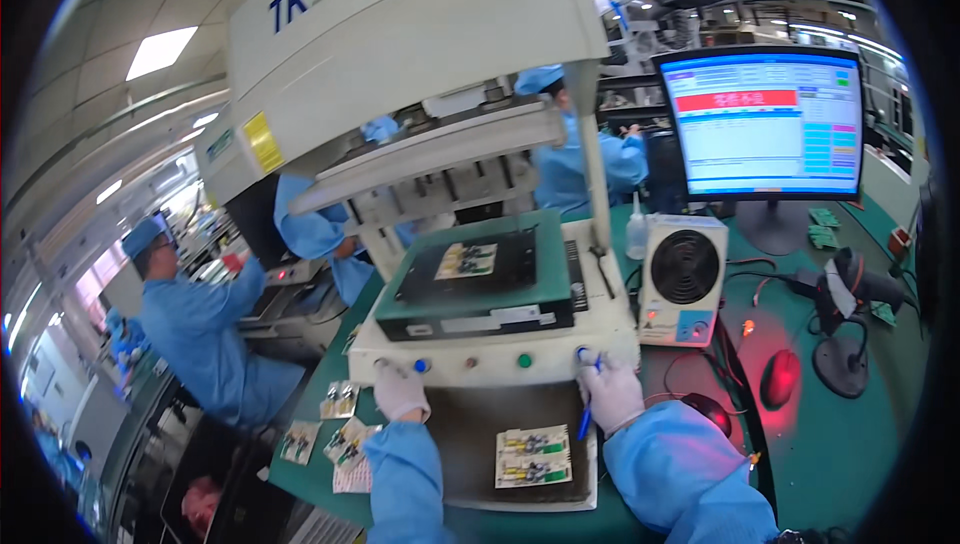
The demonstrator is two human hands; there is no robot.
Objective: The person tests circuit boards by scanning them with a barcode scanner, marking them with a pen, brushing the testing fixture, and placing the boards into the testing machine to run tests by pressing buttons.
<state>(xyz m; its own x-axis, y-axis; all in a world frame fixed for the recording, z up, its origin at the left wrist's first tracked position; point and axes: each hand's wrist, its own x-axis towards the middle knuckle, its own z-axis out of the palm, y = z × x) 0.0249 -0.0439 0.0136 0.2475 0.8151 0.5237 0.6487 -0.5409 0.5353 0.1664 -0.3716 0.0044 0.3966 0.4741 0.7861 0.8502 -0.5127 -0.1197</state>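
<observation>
My left hand (402, 392), in a white glove, rests at the front panel of a white test machine (460, 372). Its fingers are a little apart beside the left blue button (422, 366), and it holds nothing. At the panel's right end, my right hand (612, 396), also gloved, grips a blue pen (585, 421) pointing down, its fingers by the other blue button (582, 353). A circuit board panel (467, 260) lies on the black top of the green fixture (470, 316). Between my forearms, another board panel (533, 457) lies on a dark tray (465, 444).
More board panels (340, 400) lie left of my left arm. On the right stand an ionizer fan (684, 279), a monitor (765, 124), a barcode scanner (850, 289) and a red-lit mouse (779, 380). The machine's raised press head (430, 159) hangs above the fixture. A co-worker (200, 314) stands at left.
</observation>
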